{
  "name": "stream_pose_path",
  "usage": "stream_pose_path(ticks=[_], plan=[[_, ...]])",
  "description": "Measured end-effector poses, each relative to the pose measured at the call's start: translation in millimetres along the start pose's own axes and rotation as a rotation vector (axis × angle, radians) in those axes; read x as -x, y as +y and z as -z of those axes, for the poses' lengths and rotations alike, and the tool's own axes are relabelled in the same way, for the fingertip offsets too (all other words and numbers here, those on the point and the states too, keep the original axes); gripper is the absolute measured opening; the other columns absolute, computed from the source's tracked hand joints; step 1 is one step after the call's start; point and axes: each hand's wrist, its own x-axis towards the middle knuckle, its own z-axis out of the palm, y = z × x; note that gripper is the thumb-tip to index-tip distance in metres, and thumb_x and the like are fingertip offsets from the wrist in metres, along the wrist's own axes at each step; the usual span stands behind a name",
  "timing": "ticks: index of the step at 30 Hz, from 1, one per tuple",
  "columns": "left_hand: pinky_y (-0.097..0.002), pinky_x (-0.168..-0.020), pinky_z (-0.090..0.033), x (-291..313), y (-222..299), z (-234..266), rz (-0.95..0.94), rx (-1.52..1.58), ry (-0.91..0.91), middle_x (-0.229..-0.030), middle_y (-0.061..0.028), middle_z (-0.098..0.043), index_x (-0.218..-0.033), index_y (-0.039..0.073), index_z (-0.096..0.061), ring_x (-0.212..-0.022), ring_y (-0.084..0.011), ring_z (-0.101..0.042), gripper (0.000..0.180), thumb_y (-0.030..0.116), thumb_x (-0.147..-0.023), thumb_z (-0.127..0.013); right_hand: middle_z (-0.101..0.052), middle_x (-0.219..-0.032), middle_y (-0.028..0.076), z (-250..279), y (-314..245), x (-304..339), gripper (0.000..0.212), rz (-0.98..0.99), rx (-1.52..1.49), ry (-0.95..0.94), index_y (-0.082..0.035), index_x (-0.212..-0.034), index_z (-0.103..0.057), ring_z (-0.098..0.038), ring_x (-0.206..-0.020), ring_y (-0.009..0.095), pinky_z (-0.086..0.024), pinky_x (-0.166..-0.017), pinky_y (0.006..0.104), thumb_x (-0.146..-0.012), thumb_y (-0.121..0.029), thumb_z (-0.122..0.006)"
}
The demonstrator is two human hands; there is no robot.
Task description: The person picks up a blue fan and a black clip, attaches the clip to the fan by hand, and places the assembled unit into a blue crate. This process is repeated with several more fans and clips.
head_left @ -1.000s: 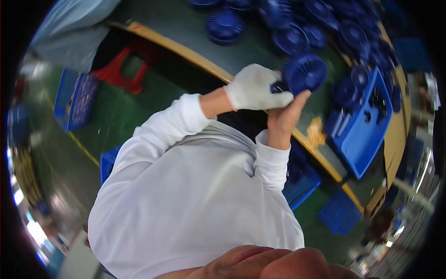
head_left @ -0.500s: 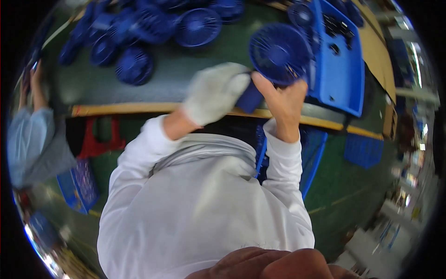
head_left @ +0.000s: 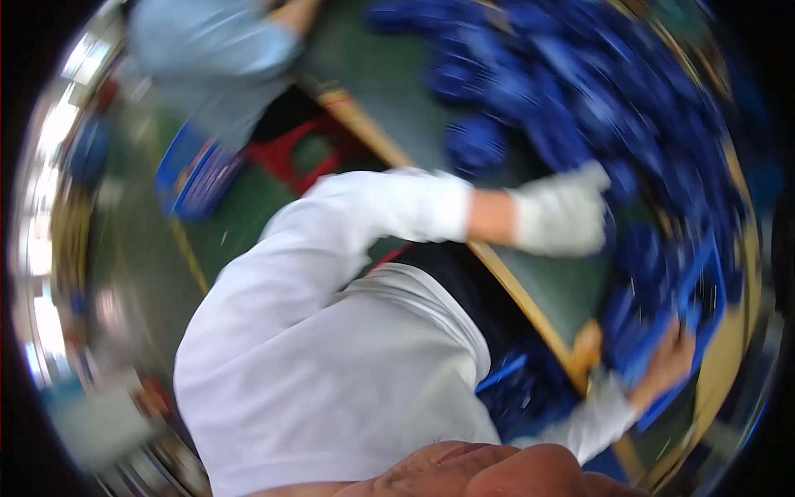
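My left hand (head_left: 563, 214), in a white glove, is stretched over the table beside the heaped blue fan parts (head_left: 571, 108). Its fingers look curled, and a blue edge shows just past them; what they hold is hidden and smeared. Lower right, my bare right hand (head_left: 667, 364) is at the blue tray (head_left: 650, 414). Those fingers are bent together around a small dark thing, too blurred to name. One round blue fan part (head_left: 476, 145) lies on the table at the near side of the heap.
The table's yellowish edge (head_left: 530, 302) runs slantwise past my body. Below it stands a blue bin (head_left: 530, 398) with dark contents. A red stool (head_left: 298, 157) and a blue crate (head_left: 199, 174) are at the left. A co-worker in a light blue sleeve (head_left: 215, 41) is at upper left.
The view has swung round and blurred. My hands, earlier close together at a blue fan part, are now apart; the right one has gone to the blue tray.
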Motion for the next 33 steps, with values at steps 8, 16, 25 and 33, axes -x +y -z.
stream_pose_path(ticks=[8, 16, 25, 33], plan=[[-0.0477, -0.107, -0.03, 24, 9, -28, 0.094, 0.176, 0.13, -0.117, -0.0162, -0.06, -0.108, 0.0, -0.067, -0.118, -0.0341, -0.05, 0.078, 0.07, -0.075, -0.059, -0.062, -0.088, 0.021, -57, 341, -126, 0.041, 0.461, 0.337, -0.152, -0.002, -0.082, -0.064, -0.063, -0.084, 0.035, -0.051, -0.073, 0.0475, -0.082, -0.042, -0.073], [-0.0388, -0.071, -0.048, 10, 22, -51, 0.13, 0.297, -0.047, -0.092, -0.0058, -0.068, -0.092, 0.014, -0.071, -0.092, -0.0262, -0.063, 0.066, 0.075, -0.081, -0.049, -0.062, -0.082, 0.019, -126, 259, -104, 0.018, 0.822, 0.345, 0.201, 0.003, -0.088, -0.064, -0.061, -0.074, 0.035, -0.05, -0.069, 0.0458, -0.081, -0.012, -0.07], [-0.0392, -0.067, -0.055, 4, 31, -32, -0.057, 0.322, -0.126, -0.103, -0.0032, -0.062, -0.099, 0.018, -0.061, -0.098, -0.0252, -0.062, 0.051, 0.063, -0.076, -0.065, -0.063, -0.092, 0.021, -111, 231, -121, 0.021, 0.714, 0.347, 0.117, 0.003, -0.098, -0.064, -0.062, -0.082, 0.035, -0.05, -0.075, 0.0442, -0.086, -0.014, -0.066], [-0.0422, -0.066, -0.055, 28, 41, -18, 0.1, 0.295, -0.084, -0.094, -0.0056, -0.068, -0.094, 0.014, -0.067, -0.089, -0.0285, -0.067, 0.054, 0.066, -0.077, -0.062, -0.064, -0.101, 0.023, -118, 149, -142, 0.026, 0.639, 0.341, 0.039, 0.004, -0.107, -0.064, -0.063, -0.089, 0.035, -0.05, -0.08, 0.0428, -0.091, -0.016, -0.063]])
